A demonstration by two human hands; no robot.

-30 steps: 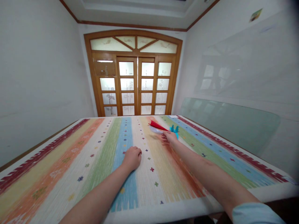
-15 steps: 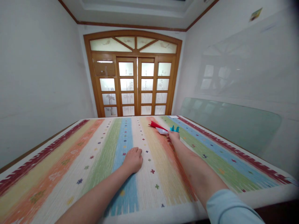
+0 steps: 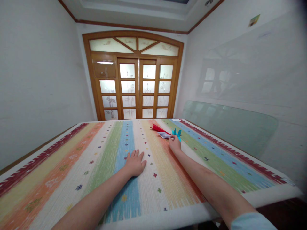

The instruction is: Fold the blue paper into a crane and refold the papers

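Observation:
My right hand point(image 3: 174, 144) reaches far across the striped cloth and pinches the corner of a small white folded paper point(image 3: 165, 135). Just behind it lie a red folded paper point(image 3: 157, 128) and a blue folded paper figure point(image 3: 177, 132). My left hand point(image 3: 134, 163) lies flat on the blue stripe, fingers spread, holding nothing.
The striped tablecloth point(image 3: 72, 159) covers a large table. A sheet of greenish glass point(image 3: 230, 124) leans on the right wall. Wooden doors with frosted panes point(image 3: 134, 89) stand beyond the table's far end.
My left hand has opened from a loose fist to lie flat. My right hand has drawn back slightly, its fingers now on the white paper.

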